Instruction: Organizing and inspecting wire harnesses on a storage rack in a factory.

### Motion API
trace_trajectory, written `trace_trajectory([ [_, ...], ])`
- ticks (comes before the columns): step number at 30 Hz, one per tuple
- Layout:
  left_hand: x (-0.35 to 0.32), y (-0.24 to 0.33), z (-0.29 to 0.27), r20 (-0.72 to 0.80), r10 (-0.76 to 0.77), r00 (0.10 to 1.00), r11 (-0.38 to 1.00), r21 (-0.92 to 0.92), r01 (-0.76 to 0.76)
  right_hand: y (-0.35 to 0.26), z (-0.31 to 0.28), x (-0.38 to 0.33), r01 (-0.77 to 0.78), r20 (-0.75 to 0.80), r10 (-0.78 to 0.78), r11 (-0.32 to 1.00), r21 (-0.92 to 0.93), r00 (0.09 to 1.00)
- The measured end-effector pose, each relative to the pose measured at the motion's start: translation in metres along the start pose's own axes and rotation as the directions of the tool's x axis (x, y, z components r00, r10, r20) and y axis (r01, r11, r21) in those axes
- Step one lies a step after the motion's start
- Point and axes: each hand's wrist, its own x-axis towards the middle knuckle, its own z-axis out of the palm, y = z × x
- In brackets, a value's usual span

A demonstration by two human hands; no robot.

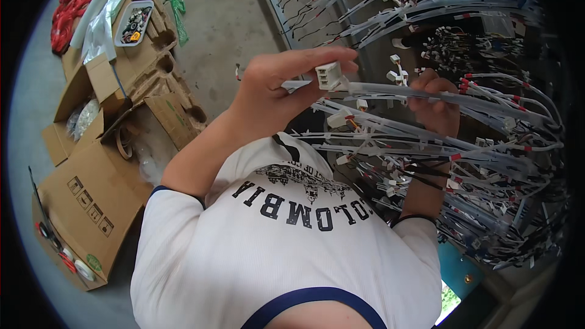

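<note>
My left hand is raised in front of me and pinches a white plastic connector at the end of a clear-sleeved wire harness. My right hand grips the same sleeved harness further right, fingers curled around it. Below and behind both hands hangs a dense mass of wire harnesses with white connectors, red tape marks and black wires.
Open cardboard boxes lie on the concrete floor at left, with a small tray of parts, red cables and plastic bags. A metal frame with more harnesses stands at the top. My white shirt fills the bottom.
</note>
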Motion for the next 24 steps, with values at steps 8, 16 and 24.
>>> trace_trajectory([
  [8, -0.008, -0.093, -0.1, 0.287, -0.438, 0.852, 0.885, -0.031, 0.465, 0.0, -0.012, 0.003, 0.024, -0.04, -0.026, 0.999, -0.048, 0.999],
  [16, -0.033, -0.133, -0.073, 0.436, -0.68, 0.589, 0.731, 0.34, 0.592, 0.001, -0.009, -0.003, -0.001, -0.177, 0.004, 1.0, 0.017, 0.984],
  [24, -0.045, -0.171, -0.063, 0.032, -0.51, 0.859, 0.793, 0.405, 0.456, -0.002, -0.011, 0.004, -0.151, -0.22, 0.177, 0.98, 0.128, 0.959],
])
